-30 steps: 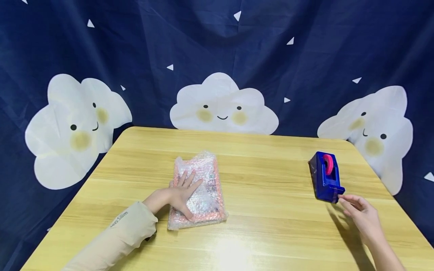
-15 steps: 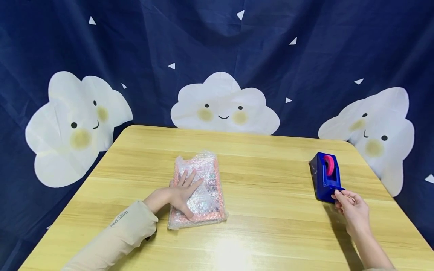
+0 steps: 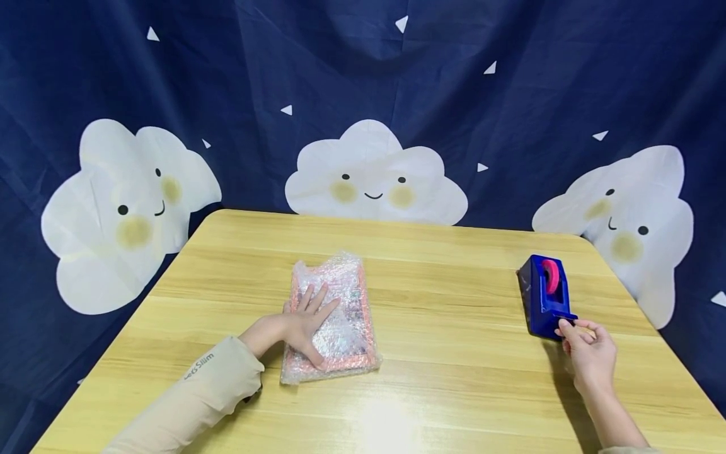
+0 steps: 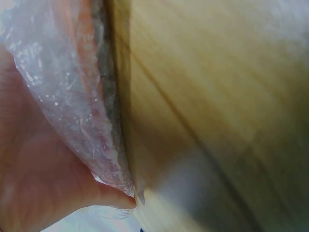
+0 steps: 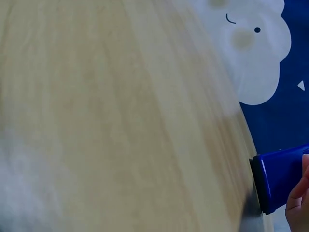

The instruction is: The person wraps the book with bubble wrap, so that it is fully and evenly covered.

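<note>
My left hand rests on a bubble-wrapped flat package with a pink-orange border, fingers spread across its top. In the left wrist view, the thumb lies along the edge of the bubble wrap. At the right of the table stands a blue tape dispenser holding a pink-cored roll of tape. My right hand is at its front end, thumb and forefinger pinching the tape's end at the cutter. The clear strip itself is too small to make out. The right wrist view catches only part of the dispenser.
Both things lie on a light wood-grain table with rounded far corners. Behind it hangs a dark blue curtain printed with white clouds and triangles. A wide stretch of tabletop lies between package and dispenser.
My right hand has moved slightly left and up onto the dispenser's front lip, closing its fingertips there. It barely moves in the last half second. The left hand and package stay put.
</note>
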### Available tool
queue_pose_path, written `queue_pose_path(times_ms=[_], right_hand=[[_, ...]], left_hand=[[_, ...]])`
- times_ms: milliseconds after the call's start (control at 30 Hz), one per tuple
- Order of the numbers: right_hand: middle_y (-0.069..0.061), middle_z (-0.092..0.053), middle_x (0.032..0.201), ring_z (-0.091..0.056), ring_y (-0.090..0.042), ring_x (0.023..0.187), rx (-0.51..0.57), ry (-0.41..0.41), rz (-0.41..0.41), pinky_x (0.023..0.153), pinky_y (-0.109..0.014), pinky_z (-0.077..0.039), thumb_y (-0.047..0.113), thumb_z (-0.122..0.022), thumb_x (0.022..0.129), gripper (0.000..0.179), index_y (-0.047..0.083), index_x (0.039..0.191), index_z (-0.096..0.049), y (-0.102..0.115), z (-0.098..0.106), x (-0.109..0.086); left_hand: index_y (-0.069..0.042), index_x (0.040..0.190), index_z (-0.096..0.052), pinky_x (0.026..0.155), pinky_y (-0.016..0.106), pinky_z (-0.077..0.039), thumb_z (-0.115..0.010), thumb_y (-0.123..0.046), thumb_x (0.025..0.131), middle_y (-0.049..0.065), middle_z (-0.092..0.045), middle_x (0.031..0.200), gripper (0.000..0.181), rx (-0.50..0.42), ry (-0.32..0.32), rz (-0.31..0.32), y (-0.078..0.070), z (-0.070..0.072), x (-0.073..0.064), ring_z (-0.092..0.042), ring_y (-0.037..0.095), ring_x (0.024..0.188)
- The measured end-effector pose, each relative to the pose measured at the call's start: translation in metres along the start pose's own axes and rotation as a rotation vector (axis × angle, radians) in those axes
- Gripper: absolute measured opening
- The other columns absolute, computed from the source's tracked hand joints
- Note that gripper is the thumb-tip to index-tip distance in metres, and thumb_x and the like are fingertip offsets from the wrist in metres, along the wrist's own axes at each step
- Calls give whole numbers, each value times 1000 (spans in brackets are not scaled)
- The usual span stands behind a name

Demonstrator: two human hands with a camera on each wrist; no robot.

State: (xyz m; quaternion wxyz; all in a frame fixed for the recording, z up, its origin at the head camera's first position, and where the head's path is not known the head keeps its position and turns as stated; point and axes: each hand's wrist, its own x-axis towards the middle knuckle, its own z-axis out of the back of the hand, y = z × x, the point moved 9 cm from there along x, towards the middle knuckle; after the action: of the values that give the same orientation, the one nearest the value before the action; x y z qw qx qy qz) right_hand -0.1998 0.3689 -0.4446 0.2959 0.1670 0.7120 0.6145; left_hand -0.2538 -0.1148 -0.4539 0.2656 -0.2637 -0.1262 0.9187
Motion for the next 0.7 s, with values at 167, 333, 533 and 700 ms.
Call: queue_pose_path(times_ms=[167,333,533,700], right_hand=[[7,-62,50,-46,-6,38,19,-10,41,40,-15,-37,9,-65,82,24,14,98,-49,1,0,1],[6,-63,53,-48,-6,40,69,20,43,40,-15,-38,10,-66,82,23,15,100,-53,0,0,4],[5,-63,53,-48,-6,40,97,20,51,40,-15,-39,11,-67,81,21,15,98,-56,-1,2,7],[6,-62,51,-47,-6,39,86,0,57,39,-15,-39,9,-67,81,22,14,97,-54,0,2,7]], left_hand=[[-15,147,-2,95,74,0,-77,-53,60,18,22,148,121,-1,2,-2,0,0,0,23,38,133],[-15,147,-2,95,74,-1,-77,-54,59,18,22,148,122,6,2,2,0,0,-1,23,39,133],[-15,147,-2,95,73,-1,-76,-55,59,18,22,148,122,12,5,6,0,0,-1,23,39,133],[-15,147,-2,95,74,0,-77,-54,60,18,22,148,122,10,3,4,0,0,0,23,39,133]])
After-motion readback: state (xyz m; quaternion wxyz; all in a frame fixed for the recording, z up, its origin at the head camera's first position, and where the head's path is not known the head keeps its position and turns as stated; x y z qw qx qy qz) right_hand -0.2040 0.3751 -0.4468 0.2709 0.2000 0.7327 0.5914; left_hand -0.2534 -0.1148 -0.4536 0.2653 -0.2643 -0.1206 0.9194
